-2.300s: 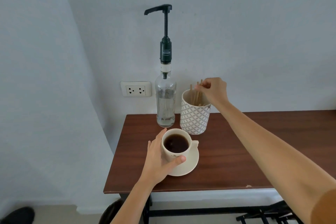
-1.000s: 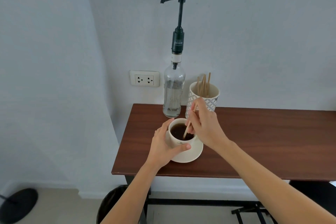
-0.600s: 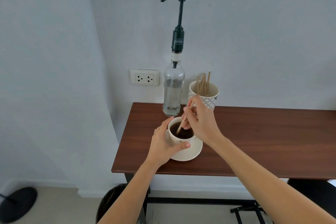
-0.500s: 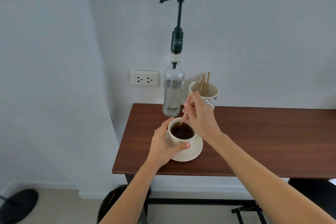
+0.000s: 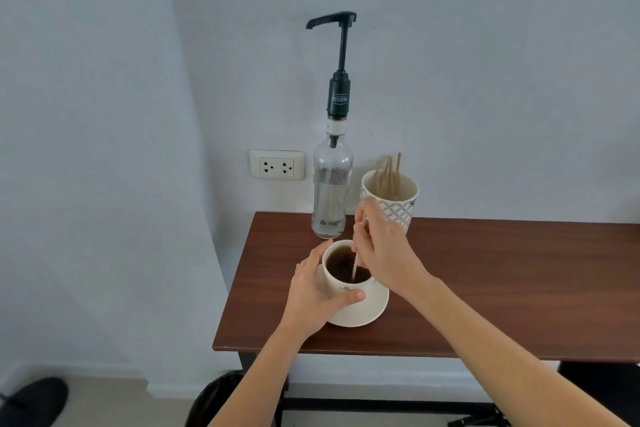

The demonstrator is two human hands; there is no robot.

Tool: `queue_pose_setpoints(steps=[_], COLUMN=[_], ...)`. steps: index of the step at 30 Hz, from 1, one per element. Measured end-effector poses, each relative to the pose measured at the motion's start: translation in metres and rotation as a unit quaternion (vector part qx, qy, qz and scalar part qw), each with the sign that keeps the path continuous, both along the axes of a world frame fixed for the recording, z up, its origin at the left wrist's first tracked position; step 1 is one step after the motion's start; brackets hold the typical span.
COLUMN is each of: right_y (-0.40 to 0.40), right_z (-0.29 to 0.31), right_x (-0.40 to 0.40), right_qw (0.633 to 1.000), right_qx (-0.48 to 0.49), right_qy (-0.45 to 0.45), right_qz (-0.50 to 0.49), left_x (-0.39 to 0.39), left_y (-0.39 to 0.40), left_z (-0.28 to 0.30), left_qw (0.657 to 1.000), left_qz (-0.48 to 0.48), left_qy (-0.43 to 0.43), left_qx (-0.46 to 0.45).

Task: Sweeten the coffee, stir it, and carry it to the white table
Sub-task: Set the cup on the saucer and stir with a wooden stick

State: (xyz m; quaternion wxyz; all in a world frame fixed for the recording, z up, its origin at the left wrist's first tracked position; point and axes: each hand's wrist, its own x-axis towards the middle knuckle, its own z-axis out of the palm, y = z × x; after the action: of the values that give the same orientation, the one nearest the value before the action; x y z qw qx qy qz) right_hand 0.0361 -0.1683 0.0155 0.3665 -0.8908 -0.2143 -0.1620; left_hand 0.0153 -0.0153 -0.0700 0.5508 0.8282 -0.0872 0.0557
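Note:
A cream coffee cup (image 5: 341, 288) full of dark coffee sits on a cream saucer (image 5: 374, 310) near the left end of the brown table (image 5: 502, 281). My left hand (image 5: 313, 291) wraps around the cup's left side, thumb across its front. My right hand (image 5: 381, 250) pinches a thin wooden stirrer (image 5: 354, 265) whose lower end dips into the coffee. Behind the cup stands a clear syrup bottle (image 5: 331, 191) with a tall black pump.
A patterned white holder (image 5: 398, 210) with several wooden stirrers stands right of the bottle against the wall. A wall socket (image 5: 276, 165) is to the left. Below the table edge are a dark bin (image 5: 221, 399) and black table legs.
My right hand took a stirrer from the holder, brought it down into the cup and has been moving it around in the coffee. My left hand has kept hold of the cup.

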Motion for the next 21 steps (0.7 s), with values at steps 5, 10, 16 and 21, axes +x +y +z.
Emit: queue_pose_setpoints(steps=[5,10,16,21], right_y=[0.003,0.003,0.000,0.012], right_z=[0.001,-0.001,0.003,0.002], right_x=[0.012,0.001,0.015,0.003], right_qw=[0.999,1.000,0.998,0.999], right_qx=[0.010,0.006,-0.041,0.027], right_qy=[-0.036,0.004,-0.051,0.006], right_qz=[-0.021,0.006,-0.018,0.023], left_x=[-0.001,0.000,-0.002,-0.001], left_y=[0.000,0.000,-0.001,0.000], left_z=[0.000,0.001,0.002,0.002], left_qw=[1.000,1.000,1.000,1.000], left_qz=[-0.003,-0.002,-0.003,-0.006], left_qy=[-0.004,-0.005,-0.005,-0.005], left_qx=[0.003,0.004,0.000,0.001])
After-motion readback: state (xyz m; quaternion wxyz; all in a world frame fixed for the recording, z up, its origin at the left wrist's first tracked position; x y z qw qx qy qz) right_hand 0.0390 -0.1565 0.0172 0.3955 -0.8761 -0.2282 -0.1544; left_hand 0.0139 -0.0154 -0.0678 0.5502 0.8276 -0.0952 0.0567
